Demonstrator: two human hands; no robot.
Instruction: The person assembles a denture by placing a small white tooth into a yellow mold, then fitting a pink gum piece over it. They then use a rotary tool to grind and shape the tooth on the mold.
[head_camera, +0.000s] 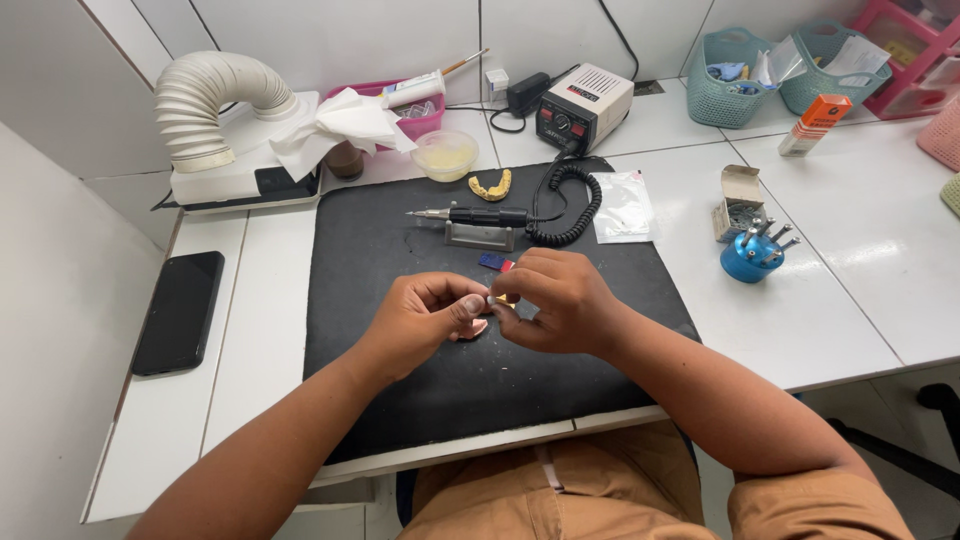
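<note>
Hands meet over a black mat on a white workbench.

Phone (179, 311) lies far left, a ribbed suction hose (212, 103) behind it. Left hand (425, 322) and right hand (560, 300) pinch one small pinkish dental piece (478, 326) between their fingertips, just above the black mat (400, 260). Behind them a rotary handpiece (478, 215) rests on its stand; a blue bur holder (750, 257) stands to the right.

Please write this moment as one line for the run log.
left hand: pinches small pink piece | right hand: fingertips meet left's | below: black mat | behind: handpiece on stand
</note>
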